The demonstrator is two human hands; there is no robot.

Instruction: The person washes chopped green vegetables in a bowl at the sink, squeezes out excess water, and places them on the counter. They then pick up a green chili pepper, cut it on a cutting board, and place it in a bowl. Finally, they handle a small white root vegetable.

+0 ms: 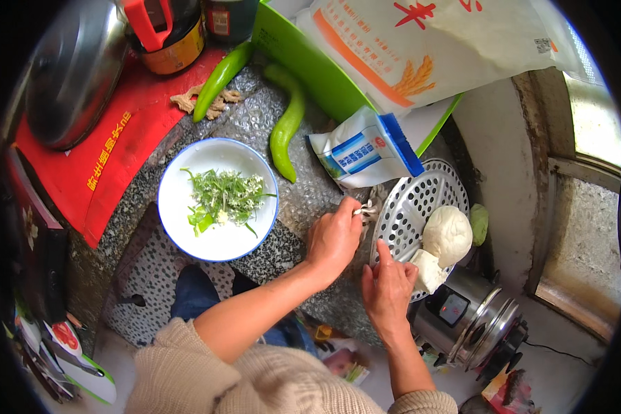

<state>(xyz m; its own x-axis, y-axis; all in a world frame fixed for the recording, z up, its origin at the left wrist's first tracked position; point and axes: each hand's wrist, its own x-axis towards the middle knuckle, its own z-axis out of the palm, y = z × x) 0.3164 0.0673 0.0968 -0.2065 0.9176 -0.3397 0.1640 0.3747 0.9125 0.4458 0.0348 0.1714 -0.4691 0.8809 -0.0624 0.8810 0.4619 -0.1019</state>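
My left hand (335,239) is closed around some thin whitish pieces (368,208), perhaps garlic; the fingers partly hide them. My right hand (390,283) holds nothing that I can see, its index finger extended and thumb apart, beside the rim of a perforated metal steamer plate (404,213). Two pale steamed buns or dough pieces rest on that plate, a round one (447,235) and a blockier one (427,270). Left of my hands stands a white bowl with a blue rim (178,207), holding chopped green herbs with small white flowers (225,194).
Beyond my left hand leans a white-and-blue packet (352,152), before a green box (310,57) bearing a large flour bag (383,46). Two green peppers (284,139) and ginger (186,98) lie behind the bowl. An electric cooker (450,310) sits at right, knives (46,269) at left.
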